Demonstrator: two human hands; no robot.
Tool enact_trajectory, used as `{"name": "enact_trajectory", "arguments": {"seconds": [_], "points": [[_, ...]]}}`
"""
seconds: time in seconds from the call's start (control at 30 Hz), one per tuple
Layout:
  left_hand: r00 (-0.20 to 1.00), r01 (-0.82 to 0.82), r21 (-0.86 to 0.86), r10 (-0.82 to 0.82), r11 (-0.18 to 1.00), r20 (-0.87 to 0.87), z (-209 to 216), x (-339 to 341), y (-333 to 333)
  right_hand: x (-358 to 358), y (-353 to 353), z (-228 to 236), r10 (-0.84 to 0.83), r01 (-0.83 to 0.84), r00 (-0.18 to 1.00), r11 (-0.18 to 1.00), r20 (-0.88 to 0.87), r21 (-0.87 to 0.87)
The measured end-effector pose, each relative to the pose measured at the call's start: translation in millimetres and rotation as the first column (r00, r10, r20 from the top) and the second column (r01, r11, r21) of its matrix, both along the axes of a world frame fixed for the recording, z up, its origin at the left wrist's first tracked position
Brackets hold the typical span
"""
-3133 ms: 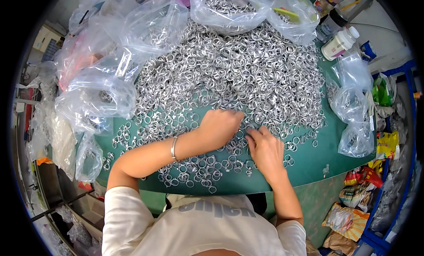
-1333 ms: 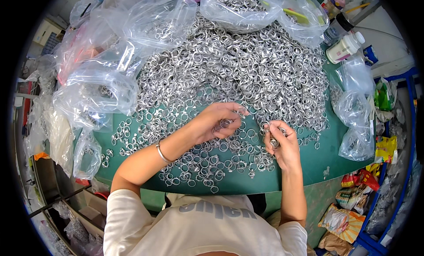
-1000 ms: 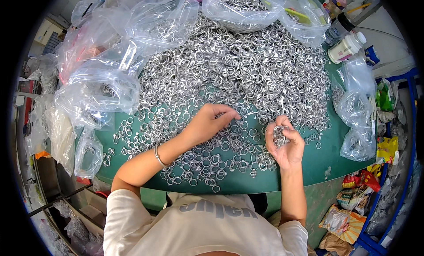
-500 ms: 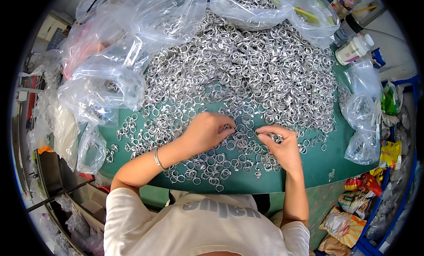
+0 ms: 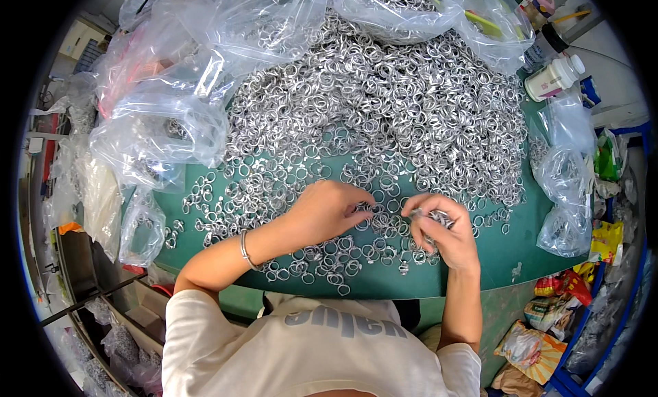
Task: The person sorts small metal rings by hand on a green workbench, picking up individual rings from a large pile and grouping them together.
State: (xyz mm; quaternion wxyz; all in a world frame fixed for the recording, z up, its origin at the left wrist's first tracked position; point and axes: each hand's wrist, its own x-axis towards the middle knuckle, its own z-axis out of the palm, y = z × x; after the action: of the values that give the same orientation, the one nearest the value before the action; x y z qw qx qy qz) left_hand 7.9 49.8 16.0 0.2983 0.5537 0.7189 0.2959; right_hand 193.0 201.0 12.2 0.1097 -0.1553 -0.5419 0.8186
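Note:
Silvery metal rings (image 5: 301, 106) lie in a large heap, with looser ones spread toward the table's near edge. My left hand (image 5: 327, 208), a bangle (image 5: 245, 250) on its wrist, is low over the loose rings. Its thumb and forefinger close on a ring (image 5: 362, 208) among them; the other fingers are hidden. Just to the right, my right hand (image 5: 449, 236) is raised a little, palm partly up. Several rings (image 5: 442, 219) rest in its curled fingers, and a small ring (image 5: 416, 213) is pinched at the fingertips, blurred.
Clear plastic bags (image 5: 164, 133) crowd the green table's (image 5: 490, 260) left side and back; one open bag (image 5: 397, 20) holds more rings. At right stand a white bottle (image 5: 554, 78) and another bag (image 5: 563, 198). Colourful packets (image 5: 528, 342) fill a blue rack beyond the edge.
My right hand has turned its palm upward and shifted slightly right, showing the rings in it. The left hand has moved slightly right and nearer to me.

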Motion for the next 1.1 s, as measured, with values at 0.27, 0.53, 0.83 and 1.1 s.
{"name": "enact_trajectory", "arguments": {"seconds": [0.27, 0.53, 0.83, 1.1], "points": [[0.995, 0.017, 0.053, -0.012, 0.998, -0.102, -13, 14, 7, 19, 6, -17, -0.163, 0.064, 0.980, 0.799, -0.113, -0.598], [0.894, -0.187, 0.068, 0.199, 0.980, -0.402, 3, -9, -6, 17, 6, -11, -0.408, 0.399, 0.912, 0.873, 0.027, -0.282], [0.872, 0.332, 0.031, -0.294, 0.943, -0.391, -14, 23, 3, 16, 3, -16, -0.263, 0.140, 0.948, 0.851, -0.180, -0.506], [0.956, -0.072, 0.052, 0.054, 0.996, 0.287, -11, 10, -4, 15, -5, -15, -0.150, 0.114, 0.985, 0.938, -0.087, -0.329]]}}
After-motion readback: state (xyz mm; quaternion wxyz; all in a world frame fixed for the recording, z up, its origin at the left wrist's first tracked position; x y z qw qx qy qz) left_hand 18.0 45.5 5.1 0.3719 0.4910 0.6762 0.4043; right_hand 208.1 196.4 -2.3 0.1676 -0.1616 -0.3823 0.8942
